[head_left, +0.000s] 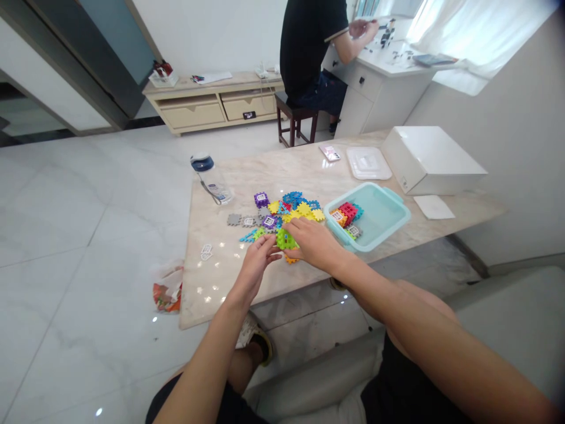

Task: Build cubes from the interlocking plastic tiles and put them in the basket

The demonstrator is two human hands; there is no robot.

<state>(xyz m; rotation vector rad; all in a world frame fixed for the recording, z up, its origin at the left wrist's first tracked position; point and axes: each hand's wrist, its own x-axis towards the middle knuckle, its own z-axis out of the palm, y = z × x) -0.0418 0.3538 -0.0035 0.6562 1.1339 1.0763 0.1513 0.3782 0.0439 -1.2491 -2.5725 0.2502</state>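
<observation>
Over the marble-look table [229, 262], a bright green interlocking plastic block [286, 239] is held up between both hands. My right hand [312, 242] grips it from the right, fingers over the top and thumb below. From the left, the curled fingers of my left hand [259, 257] pinch at its edge. Under and behind the hands lies a heap of notched plastic pieces, among them yellow pieces [303, 209], blue pieces [292, 199], grey pieces [234, 219] and a purple window piece [269, 222]. An orange piece [291, 258] shows just below my right hand.
Right of the heap stands a turquoise tub [388, 227] holding several blocks. Behind it are a clear lid [369, 163], a white box [435, 156] and a phone [330, 153]. A water bottle [212, 179] stands at the left. Another person [311, 50] sits at a white desk beyond.
</observation>
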